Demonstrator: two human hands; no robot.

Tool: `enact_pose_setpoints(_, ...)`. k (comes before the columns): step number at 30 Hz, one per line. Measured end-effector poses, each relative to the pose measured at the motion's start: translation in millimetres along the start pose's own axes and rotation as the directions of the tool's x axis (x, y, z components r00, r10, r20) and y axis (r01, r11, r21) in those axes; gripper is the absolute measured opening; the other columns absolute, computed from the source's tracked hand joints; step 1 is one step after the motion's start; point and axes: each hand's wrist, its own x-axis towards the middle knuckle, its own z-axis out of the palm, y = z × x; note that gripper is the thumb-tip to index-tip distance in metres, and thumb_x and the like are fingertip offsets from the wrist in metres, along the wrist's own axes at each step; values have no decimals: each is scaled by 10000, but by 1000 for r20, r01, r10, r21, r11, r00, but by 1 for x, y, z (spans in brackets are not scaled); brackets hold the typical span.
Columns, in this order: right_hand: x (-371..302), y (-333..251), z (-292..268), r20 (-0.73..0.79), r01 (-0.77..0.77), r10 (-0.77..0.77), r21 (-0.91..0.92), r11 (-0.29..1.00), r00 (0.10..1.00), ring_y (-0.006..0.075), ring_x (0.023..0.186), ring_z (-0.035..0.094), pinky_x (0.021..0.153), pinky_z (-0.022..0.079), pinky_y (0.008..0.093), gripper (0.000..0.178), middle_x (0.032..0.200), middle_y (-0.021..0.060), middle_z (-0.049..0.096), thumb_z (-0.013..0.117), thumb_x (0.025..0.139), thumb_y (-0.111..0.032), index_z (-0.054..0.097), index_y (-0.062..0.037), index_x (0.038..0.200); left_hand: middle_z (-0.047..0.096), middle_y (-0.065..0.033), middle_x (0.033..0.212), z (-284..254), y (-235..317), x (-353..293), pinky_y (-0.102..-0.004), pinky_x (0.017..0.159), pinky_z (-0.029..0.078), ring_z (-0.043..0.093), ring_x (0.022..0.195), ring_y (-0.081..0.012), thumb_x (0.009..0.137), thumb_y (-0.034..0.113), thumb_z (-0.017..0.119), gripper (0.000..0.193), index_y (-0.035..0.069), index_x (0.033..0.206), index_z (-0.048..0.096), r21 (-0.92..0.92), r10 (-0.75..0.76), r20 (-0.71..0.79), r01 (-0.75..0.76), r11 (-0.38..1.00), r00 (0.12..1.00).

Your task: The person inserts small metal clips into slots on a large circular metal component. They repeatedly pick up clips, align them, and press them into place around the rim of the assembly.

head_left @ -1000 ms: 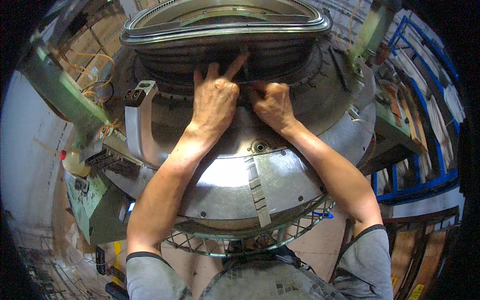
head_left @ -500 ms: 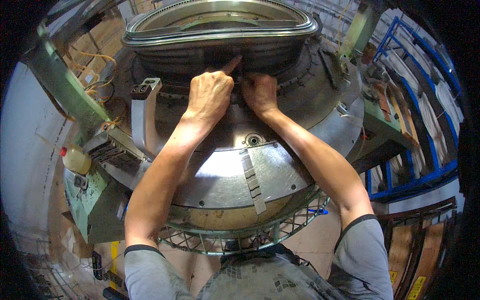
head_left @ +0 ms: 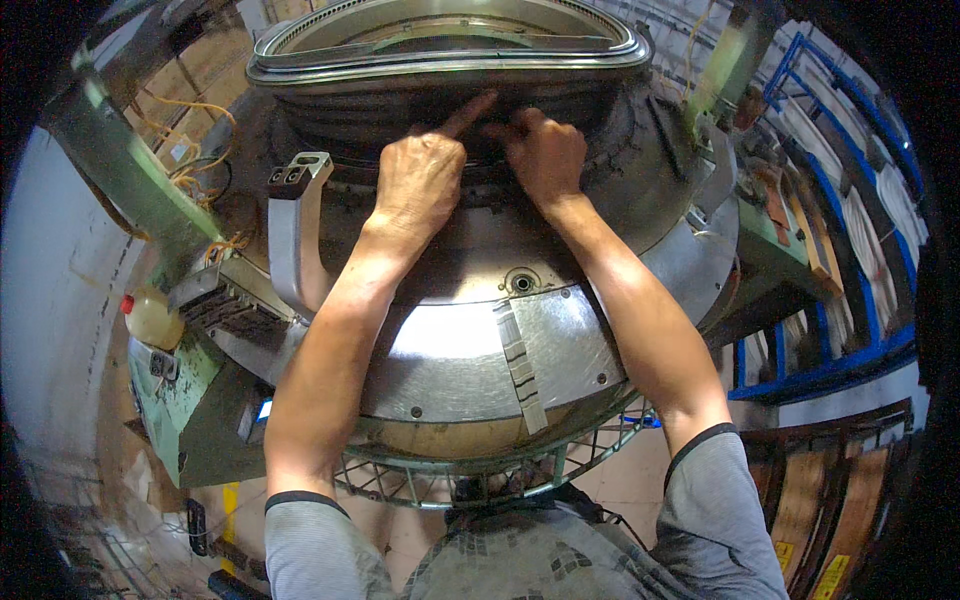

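The dark ribbed band (head_left: 420, 110) runs across the upper middle of the frame, just below the shiny metal rim (head_left: 450, 55) of a big round machine (head_left: 450, 340) that fills the centre of the head view. Both hands rest against this band. The left hand (head_left: 420, 180) lies knuckles up, with its fingers curled narrow and the forefinger stretched out, its tip touching the band toward the upper right. The right hand (head_left: 545, 155) sits just beside it, to the right, fingers bent and pressed onto the same band; whether it pinches anything there I cannot tell, since the fingertips are hidden in the dark grooves. The two hands are near each other but apart.

Below the hands, the machine's smooth metal plate (head_left: 450, 345) glares in the light. A small round hole (head_left: 521, 282) sits at its middle, and a striped strip (head_left: 520, 365) slants down from it. At the left of the plate stands a curved grey bracket (head_left: 290, 225). A wire grid ring (head_left: 480, 470) circles the lower edge of the machine. At the far left is a yellowish bottle with a red cap (head_left: 150, 315). Blue racks (head_left: 830, 250) fill the right side of the frame.
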Motion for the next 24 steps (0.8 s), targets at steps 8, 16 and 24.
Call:
enact_pose_setpoints(8, 7, 1, -2, -31, 55, -55, -6, 998, 998, 379, 631, 691, 567, 556, 447, 405, 656, 183, 672, 772, 798, -500, 742, -100, 742, 646, -127, 784, -16, 0, 5, -445, 667, 576, 688, 759, -342, 682, 3, 641, 55, 51, 700, 661, -112, 4, -231, -31, 993, 973)
enact_pose_setpoints(16, 18, -2, -4, -122, 1, 8, 75, 997, 993, 374, 667, 701, 593, 562, 445, 498, 695, 180, 691, 756, 781, -595, 787, -98, 781, 636, -190, 723, -18, -1, 2, -465, 649, 537, 659, 706, -387, 655, 49, 605, 99, 1, 727, 654, -195, -207, -317, 151, 969, 926)
enact_pose_setpoints(24, 6, -35, -7, 271, -55, 71, -68, 996, 960, 382, 766, 730, 677, 583, 474, 404, 782, 204, 720, 768, 805, -495, 778, -92, 786, 608, -237, 691, -9, -4, -1, -481, 641, 514, 650, 680, -414, 660, 62, 597, 80, -14, 684, 594, -233, -265, -355, 189, 954, 897)
